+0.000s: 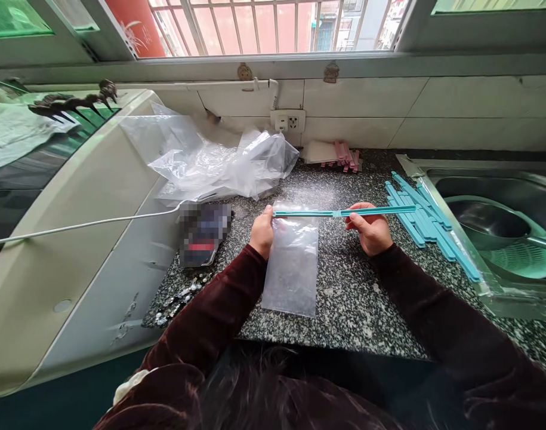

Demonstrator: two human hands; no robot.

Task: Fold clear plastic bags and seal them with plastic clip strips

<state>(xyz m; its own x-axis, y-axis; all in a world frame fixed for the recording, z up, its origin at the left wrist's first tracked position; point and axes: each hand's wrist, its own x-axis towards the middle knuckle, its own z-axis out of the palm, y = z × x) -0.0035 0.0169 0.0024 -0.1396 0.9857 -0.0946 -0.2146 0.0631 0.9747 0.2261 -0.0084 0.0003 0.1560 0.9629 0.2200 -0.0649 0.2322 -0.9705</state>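
Observation:
A teal bag sealing clip (375, 211) is unfolded into one long strip, with a joint near its middle. My left hand (261, 232) is closed on the clip's left end, next to the top corner of a clear plastic bag (291, 269). The bag hangs or lies flat below the clip's left half, its upper edge along the strip; whether it is inside the clip I cannot tell. My right hand (370, 230) pinches the other half of the clip between thumb and fingers, its right end sticking out beyond the hand.
More teal sealing clips (427, 218) lie in a pile by the metal sink (487, 286). Pink clips (345, 155) sit near the wall. Crumpled clear bags (219, 158) are heaped at the back left, above a partly blurred phone (216, 230). A white cable (85, 224) crosses the left side.

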